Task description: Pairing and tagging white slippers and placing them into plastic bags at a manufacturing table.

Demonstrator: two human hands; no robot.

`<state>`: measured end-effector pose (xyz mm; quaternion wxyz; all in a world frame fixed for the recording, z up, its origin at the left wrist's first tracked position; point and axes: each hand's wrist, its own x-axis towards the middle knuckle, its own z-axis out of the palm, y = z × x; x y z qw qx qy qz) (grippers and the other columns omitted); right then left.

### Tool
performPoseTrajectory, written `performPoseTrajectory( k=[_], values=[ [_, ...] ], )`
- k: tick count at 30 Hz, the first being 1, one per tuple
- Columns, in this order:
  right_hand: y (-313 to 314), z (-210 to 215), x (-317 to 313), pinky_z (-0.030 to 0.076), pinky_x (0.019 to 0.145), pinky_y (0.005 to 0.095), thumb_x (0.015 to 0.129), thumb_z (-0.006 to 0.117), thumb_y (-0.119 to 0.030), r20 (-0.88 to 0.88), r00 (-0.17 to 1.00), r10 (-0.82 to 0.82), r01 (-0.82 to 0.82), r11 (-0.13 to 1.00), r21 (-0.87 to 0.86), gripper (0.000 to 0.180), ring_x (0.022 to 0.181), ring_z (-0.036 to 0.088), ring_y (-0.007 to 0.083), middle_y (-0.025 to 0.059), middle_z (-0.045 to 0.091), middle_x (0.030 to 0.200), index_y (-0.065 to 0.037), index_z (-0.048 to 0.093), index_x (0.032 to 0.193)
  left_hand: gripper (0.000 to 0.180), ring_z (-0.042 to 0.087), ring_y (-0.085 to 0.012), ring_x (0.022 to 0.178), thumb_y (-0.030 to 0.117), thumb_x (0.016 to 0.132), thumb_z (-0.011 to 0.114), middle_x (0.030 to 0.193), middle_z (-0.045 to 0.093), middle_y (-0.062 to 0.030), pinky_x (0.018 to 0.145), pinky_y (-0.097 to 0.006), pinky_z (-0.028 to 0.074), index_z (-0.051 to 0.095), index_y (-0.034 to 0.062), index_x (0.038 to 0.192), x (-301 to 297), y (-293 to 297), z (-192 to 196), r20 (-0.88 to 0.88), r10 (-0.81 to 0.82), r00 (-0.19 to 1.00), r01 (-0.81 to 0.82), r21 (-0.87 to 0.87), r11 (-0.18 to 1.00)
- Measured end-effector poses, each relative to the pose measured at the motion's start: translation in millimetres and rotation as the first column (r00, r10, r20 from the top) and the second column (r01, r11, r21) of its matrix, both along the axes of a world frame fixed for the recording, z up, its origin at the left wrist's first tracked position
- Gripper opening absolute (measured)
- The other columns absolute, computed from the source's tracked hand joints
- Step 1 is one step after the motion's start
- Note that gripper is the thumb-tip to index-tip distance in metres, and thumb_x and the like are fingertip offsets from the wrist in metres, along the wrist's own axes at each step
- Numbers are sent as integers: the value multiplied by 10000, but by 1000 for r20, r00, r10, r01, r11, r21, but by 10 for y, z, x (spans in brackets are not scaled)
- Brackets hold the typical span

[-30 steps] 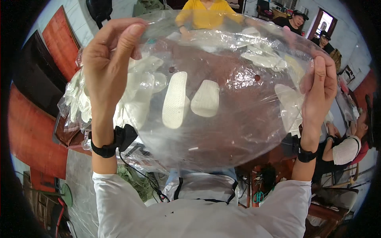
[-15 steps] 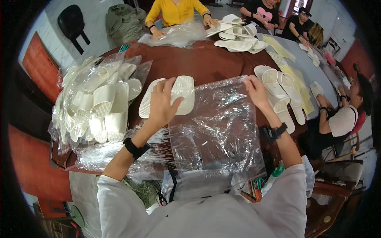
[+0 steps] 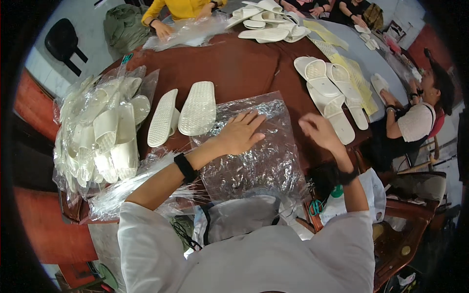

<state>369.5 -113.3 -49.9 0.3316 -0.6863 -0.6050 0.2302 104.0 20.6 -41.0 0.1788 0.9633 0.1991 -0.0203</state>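
My left hand (image 3: 240, 133) lies palm down with fingers stretched out on a clear plastic bag (image 3: 249, 168) spread flat on the brown-covered table. Off the bag's right side, my right hand (image 3: 321, 132) is lifted, its fingers loosely bent and slightly blurred; nothing shows in it. Left of the bag lie two white slippers: one (image 3: 197, 108) turned sole up at the bag's upper left corner, the other (image 3: 163, 118) tilted with its patterned sole showing. Several loose white slippers (image 3: 326, 88) rest to the right, beyond my right hand.
Bagged slippers (image 3: 105, 132) are heaped at the left, with a bundle of thin clear strips (image 3: 141, 183) in front. More slippers (image 3: 268, 29) are piled at the far side, near a co-worker in a yellow top (image 3: 183, 9). Teal-handled scissors (image 3: 316, 207) are by the table's near edge.
My left hand has left the slippers and moved right onto the bag. My right hand has let go of the bag's upper right corner. The view has shifted slightly.
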Motion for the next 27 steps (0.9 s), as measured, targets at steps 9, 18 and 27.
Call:
performPoseTrajectory(
  k=[9, 18, 27],
  values=[
    [-1586, -653, -455, 490, 711, 283, 946, 623, -231, -673, 730, -115, -163, 928, -335, 278, 796, 591, 105, 31, 661, 883, 38, 660, 1009, 606, 147, -384, 1441, 456, 1008, 327, 1563, 176, -184, 1135, -565, 185, 196, 162, 1521, 50, 50, -300, -113, 33, 993, -37, -33, 999],
    [-2040, -711, -516, 499, 693, 242, 947, 622, -176, -765, 574, -291, -131, 890, -437, 171, 744, 594, 80, 6, 640, 812, -12, 669, 949, 639, 91, -428, 1443, 467, 991, 381, 1582, 109, -177, 1129, -592, 176, 166, 207, 1534, -23, -4, -482, -143, 19, 990, -9, 74, 997],
    [-1586, -573, -541, 446, 580, 206, 952, 613, -279, -673, 662, -329, 67, 921, -385, 235, 684, 551, 42, -27, 616, 784, -58, 625, 875, 648, 157, -442, 1421, 423, 963, 476, 1562, 171, -190, 1127, -581, 196, 245, 163, 1509, 100, -131, -210, -115, 70, 991, -66, 42, 997]
  ],
)
